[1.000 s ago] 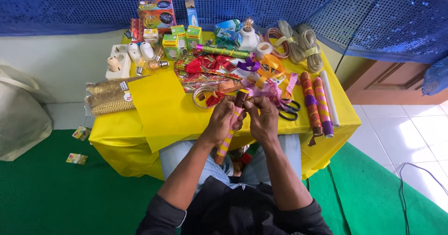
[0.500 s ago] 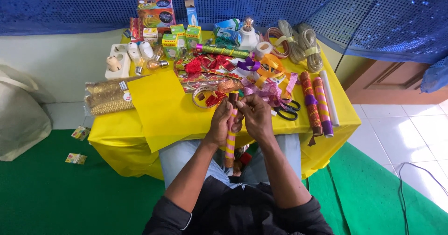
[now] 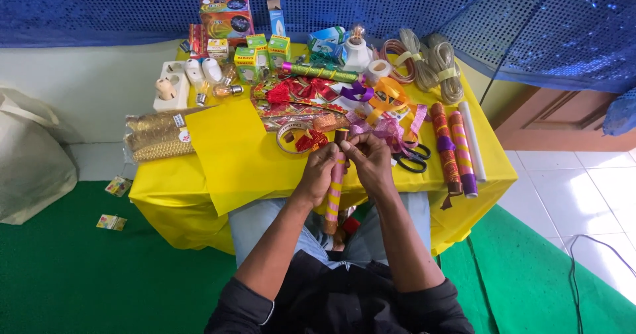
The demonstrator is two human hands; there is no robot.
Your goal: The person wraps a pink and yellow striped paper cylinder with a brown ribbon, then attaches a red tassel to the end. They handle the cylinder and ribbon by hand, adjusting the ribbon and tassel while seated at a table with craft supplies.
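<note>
Head view: at frame centre, the left hand [image 3: 318, 173] and right hand [image 3: 372, 164] both grip a wrapped stick [image 3: 334, 191], fingers closed around its upper part. The stick stands nearly upright over the lap, just at the near edge of the yellow table [image 3: 252, 162]; its top end is hidden by the fingers. Upper centre, small boxes [image 3: 262, 49] stand closed, contents not visible. Scissors [image 3: 411, 160] lie just right of the hands, partly covered by ribbons [image 3: 387, 132].

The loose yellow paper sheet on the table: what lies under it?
Under the yellow paper sheet only the yellow tablecloth shows around its edges. Anything beneath its middle is covered.
</note>
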